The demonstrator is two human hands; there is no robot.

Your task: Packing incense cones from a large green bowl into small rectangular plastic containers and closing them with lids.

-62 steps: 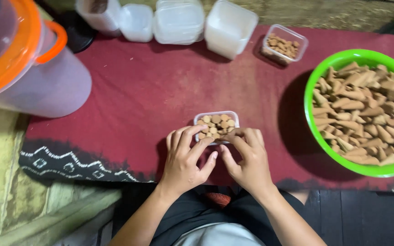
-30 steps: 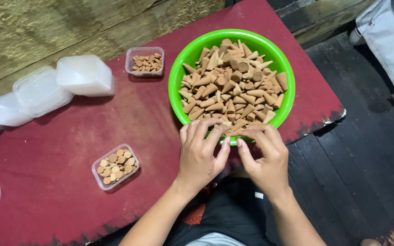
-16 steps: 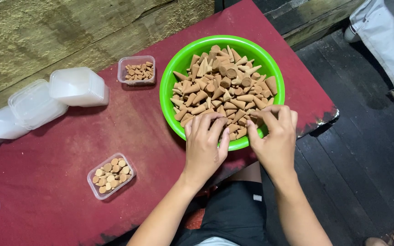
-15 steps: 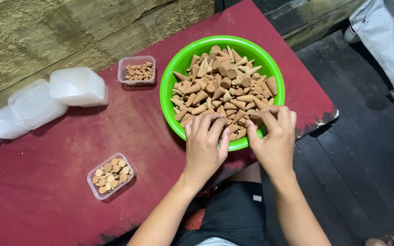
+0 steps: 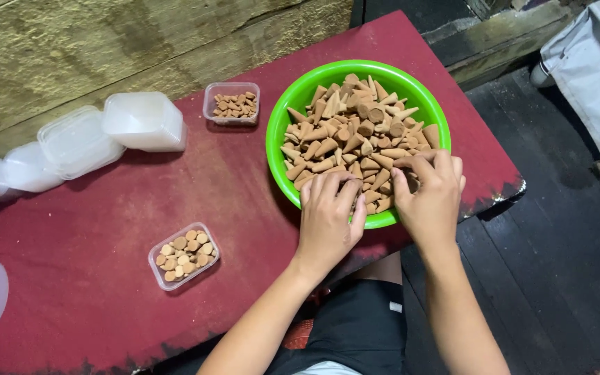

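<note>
Glossy plastic bowl (image 5: 280,149), matt clay-like cones (image 5: 355,132)

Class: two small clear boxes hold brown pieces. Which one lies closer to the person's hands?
The small clear box at the table's near edge, left of the left hand; the other box sits beyond, by the wall.

Head view, steeply downward, close.

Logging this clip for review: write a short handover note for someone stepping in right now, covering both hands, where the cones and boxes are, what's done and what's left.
Left hand: palm down at the near rim of the green bowl, fingers on the cones; grasp unclear.
Right hand: in the bowl, fingers curled into the cones.
Done: one filled box near the table's front, another at the back.
Left: bowl heaped; empty boxes stacked at the back left.
</note>
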